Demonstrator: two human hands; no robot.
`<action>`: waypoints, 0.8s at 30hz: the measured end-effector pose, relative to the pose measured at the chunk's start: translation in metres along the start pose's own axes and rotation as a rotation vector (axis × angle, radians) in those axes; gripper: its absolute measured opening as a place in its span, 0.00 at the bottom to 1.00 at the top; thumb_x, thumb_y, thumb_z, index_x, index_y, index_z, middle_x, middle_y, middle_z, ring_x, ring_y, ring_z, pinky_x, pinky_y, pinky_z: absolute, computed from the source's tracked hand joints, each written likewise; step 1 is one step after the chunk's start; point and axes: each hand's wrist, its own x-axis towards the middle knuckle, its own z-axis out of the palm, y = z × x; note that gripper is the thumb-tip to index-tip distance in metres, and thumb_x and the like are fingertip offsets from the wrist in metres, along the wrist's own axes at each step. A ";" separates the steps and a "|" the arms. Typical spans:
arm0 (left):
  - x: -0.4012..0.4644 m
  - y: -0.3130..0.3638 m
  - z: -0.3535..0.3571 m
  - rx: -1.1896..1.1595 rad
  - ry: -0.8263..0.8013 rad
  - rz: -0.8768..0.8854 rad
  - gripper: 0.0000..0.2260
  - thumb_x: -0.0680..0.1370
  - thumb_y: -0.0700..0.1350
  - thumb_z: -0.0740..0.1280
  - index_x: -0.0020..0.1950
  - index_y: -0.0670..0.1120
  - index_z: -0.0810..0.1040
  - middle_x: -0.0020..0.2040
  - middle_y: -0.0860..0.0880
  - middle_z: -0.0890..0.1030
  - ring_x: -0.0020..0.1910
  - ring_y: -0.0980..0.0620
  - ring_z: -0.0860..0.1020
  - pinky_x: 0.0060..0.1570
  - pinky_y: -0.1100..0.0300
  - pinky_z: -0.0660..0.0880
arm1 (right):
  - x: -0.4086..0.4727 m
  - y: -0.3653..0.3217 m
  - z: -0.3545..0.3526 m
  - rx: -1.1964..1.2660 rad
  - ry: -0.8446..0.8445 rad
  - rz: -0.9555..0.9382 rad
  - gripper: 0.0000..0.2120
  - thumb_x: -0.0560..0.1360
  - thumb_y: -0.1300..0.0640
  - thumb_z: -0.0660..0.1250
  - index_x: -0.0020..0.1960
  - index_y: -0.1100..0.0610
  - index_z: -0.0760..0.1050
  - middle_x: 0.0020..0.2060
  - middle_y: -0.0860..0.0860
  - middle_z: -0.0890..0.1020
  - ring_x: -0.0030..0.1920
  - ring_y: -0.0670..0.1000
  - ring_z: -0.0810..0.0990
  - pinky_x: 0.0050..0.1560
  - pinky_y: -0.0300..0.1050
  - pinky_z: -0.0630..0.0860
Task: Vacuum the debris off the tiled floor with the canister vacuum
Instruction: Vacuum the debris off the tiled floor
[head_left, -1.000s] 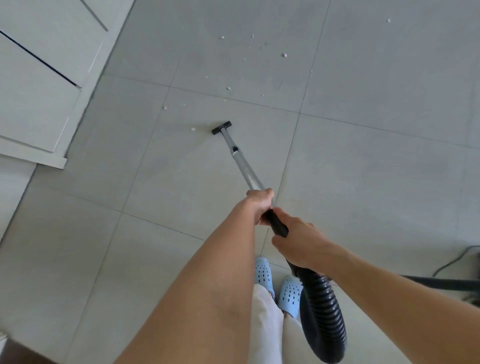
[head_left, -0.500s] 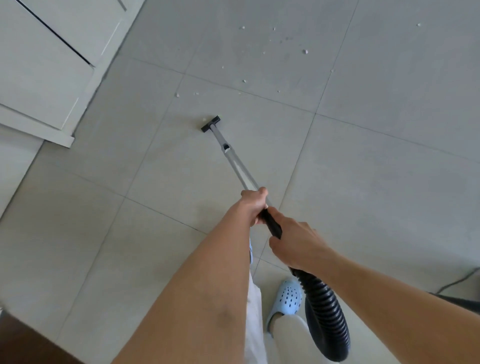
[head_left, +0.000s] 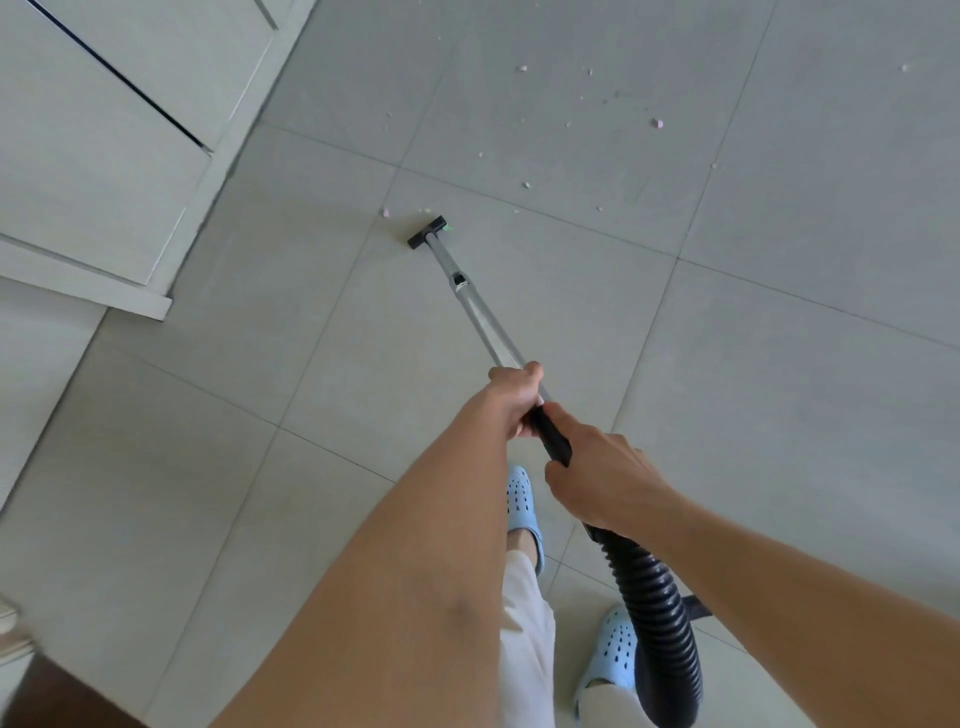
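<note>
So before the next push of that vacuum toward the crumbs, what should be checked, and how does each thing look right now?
1. Grip on the wand: ok. The left hand grips the silver wand, and the right hand grips the black handle behind it.
2. Nozzle on the floor: ok as far as it shows. The black nozzle looks flat on the tiled floor.
3. Debris ahead: ok. A pink bit lies just beyond the nozzle, with more crumbs scattered farther off.
4. Hose free: ok. The ribbed hose curves down past the blue shoes without a kink.
5. Suction running: cannot tell.
</note>
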 end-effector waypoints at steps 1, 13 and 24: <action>0.003 0.007 -0.006 0.001 -0.002 -0.002 0.20 0.83 0.47 0.56 0.71 0.36 0.65 0.39 0.45 0.71 0.34 0.50 0.75 0.23 0.59 0.75 | 0.006 -0.007 -0.003 -0.005 0.004 0.001 0.32 0.76 0.57 0.58 0.74 0.34 0.53 0.40 0.49 0.76 0.42 0.55 0.80 0.46 0.51 0.81; 0.036 0.077 -0.061 0.019 0.008 -0.012 0.19 0.83 0.46 0.56 0.70 0.37 0.63 0.39 0.44 0.72 0.33 0.49 0.75 0.18 0.62 0.74 | 0.071 -0.066 -0.042 0.045 -0.026 -0.031 0.30 0.76 0.56 0.59 0.73 0.36 0.57 0.40 0.48 0.77 0.39 0.53 0.80 0.43 0.50 0.80; 0.043 0.116 -0.079 0.119 0.052 -0.035 0.25 0.84 0.48 0.56 0.76 0.41 0.50 0.44 0.42 0.75 0.32 0.45 0.78 0.22 0.58 0.76 | 0.089 -0.083 -0.074 0.576 -0.220 0.096 0.31 0.79 0.59 0.66 0.75 0.36 0.61 0.38 0.56 0.76 0.25 0.47 0.76 0.26 0.41 0.76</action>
